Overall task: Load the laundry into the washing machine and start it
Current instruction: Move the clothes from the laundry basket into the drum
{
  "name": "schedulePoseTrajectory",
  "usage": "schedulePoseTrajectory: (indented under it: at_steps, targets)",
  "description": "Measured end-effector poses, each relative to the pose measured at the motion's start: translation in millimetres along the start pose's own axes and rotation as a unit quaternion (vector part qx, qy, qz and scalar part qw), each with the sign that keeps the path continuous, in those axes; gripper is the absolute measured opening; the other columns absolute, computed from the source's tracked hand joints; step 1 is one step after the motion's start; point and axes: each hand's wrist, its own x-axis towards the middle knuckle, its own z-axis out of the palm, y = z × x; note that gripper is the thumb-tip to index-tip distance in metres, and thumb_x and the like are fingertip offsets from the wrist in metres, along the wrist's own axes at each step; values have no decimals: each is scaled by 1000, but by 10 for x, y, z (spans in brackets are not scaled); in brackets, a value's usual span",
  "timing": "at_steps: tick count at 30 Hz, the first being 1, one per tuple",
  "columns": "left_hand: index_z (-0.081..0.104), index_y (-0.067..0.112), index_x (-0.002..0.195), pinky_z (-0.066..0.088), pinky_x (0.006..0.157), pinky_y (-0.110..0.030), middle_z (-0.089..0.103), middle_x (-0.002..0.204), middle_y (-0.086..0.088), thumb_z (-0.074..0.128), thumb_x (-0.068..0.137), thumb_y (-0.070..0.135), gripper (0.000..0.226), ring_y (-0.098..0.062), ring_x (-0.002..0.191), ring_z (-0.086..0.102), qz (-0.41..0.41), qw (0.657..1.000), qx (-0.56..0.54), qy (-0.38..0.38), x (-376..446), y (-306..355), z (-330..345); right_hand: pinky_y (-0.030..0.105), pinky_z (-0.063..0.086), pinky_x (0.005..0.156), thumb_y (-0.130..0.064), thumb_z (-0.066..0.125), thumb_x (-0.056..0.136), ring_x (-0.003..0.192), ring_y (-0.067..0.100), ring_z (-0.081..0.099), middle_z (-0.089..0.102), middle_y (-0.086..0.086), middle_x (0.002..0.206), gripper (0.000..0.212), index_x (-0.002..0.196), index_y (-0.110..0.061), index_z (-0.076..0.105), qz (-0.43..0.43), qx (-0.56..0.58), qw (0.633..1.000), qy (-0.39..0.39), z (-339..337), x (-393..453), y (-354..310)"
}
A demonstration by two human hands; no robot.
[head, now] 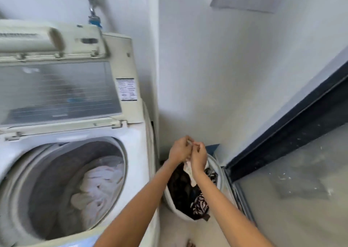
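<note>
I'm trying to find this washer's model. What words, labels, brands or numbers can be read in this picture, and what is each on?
No text here can be read.
White sticker with black print on the raised lid of the cream top-loading washing machine: lines of text, too small and blurred to read.
Dark marking on the lid's folded top panel: blurred, unreadable.
</note>
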Motion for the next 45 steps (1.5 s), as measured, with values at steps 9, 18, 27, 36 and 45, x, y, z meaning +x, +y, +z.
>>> schedulePoseTrajectory:
  at_steps: [9,18,27,36,45]
  targets:
    - [59,14,112,44,82,-29,65,111,-10,49,91,14,24,-25,101,60,-211,977,-38,-14,689,-1268,1556,43,53,83,-7,52,86,88,32,65,68,10,100,16,92,-21,55,150,-169,970,-93,-368,1225,1917]
    - [54,16,115,44,70,-35,59,97,-10,40,95,16,24,-28,82,58,-262,962,-68,22,1401,-2232,2014,39,45,78,-32,68,85,121,34,44,36,14,137,64,139,-15,39,122,-303,943,-57,-60,2180,2861]
    - [51,14,117,45,77,-38,58,97,-6,45,92,12,26,-21,84,53,-227,968,-101,43,1239,-1989,1818,33,43,84,-27,39,100,105,33,57,62,15,117,35,122,-5,55,50,-240,954,-170,52,2141,2228]
    - [37,13,126,45,84,-22,50,117,2,72,82,25,58,-13,108,51,-83,980,-174,46,672,-1032,1128,30,29,52,-29,49,93,57,17,44,50,6,67,32,70,-8,48,-108,-225,954,-167,-271,1676,148]
    - [59,15,87,42,60,-22,59,80,1,57,94,27,14,-9,73,55,35,965,-241,92,281,462,-151,30,34,62,-32,59,89,63,17,46,49,5,64,31,66,-13,51,-217,-137,956,-139,-712,919,-1422]
